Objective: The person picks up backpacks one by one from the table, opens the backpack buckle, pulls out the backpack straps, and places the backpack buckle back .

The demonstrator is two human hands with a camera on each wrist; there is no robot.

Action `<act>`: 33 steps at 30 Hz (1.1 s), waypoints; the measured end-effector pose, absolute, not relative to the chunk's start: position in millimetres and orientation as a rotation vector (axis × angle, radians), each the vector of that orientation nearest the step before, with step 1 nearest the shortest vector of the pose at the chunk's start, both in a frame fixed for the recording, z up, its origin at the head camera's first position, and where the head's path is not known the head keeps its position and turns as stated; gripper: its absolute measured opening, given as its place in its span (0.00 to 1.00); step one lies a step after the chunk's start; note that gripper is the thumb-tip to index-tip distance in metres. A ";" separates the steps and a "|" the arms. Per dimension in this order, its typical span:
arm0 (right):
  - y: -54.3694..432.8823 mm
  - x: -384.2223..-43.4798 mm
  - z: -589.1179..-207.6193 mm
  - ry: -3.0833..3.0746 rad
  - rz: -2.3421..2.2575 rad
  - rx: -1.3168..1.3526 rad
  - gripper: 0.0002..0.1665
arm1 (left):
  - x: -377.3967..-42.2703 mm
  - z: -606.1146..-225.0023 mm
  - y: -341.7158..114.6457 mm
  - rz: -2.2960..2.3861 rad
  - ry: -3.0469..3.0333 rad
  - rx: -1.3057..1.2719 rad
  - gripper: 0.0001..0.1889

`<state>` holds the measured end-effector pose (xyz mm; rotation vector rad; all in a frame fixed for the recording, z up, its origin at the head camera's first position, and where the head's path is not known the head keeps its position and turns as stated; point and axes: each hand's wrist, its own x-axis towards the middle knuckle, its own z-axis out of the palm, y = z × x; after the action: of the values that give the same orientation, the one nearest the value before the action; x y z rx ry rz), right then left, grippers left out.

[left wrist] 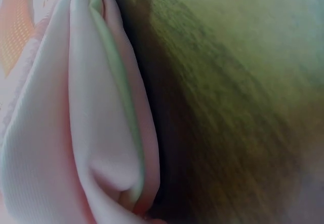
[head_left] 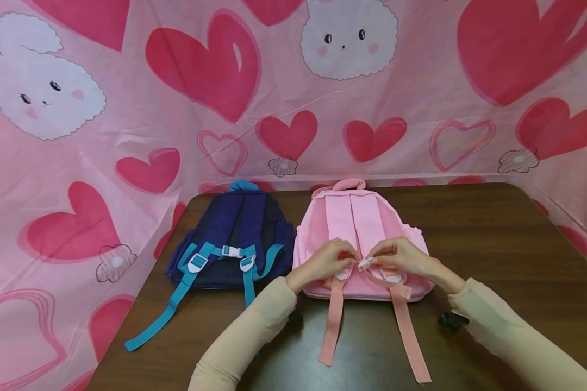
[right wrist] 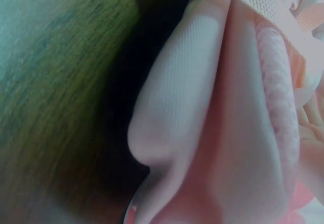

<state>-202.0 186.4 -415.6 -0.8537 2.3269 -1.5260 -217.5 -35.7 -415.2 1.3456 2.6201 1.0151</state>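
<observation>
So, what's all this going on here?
A person's left hand and right hand pinch a white buckle on a pink backpack, which lies straps-up on a brown table. Whether that buckle is clipped together, I can't tell. A navy backpack lies beside it, also straps-up, untouched.

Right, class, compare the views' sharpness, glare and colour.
Head view: pink backpack fairly crisp, soft glare on the table in front; left wrist view: blurred, table tinted greenish; right wrist view: also soft and greenish, dark shadow beside the backpack.

Folded pink bag fills L side, wood tbl on R.
</observation>
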 end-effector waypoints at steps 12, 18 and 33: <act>187.2 -201.4 -415.3 2.341 -1.530 -0.887 0.08 | -216.2 -417.4 -34.3 1.014 2.650 1.327 0.04; 186.6 -200.3 -413.6 2.330 -1.536 -0.889 0.08 | -216.5 -418.0 -34.3 1.032 2.637 1.311 0.04; 188.6 -197.1 -415.2 2.271 -1.532 -0.826 0.11 | -216.4 -419.9 -34.1 1.064 2.629 1.264 0.05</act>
<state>-197.1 188.6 -415.2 -0.8257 2.2710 -1.5324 -216.4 -34.1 -419.9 1.2643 2.6286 1.0641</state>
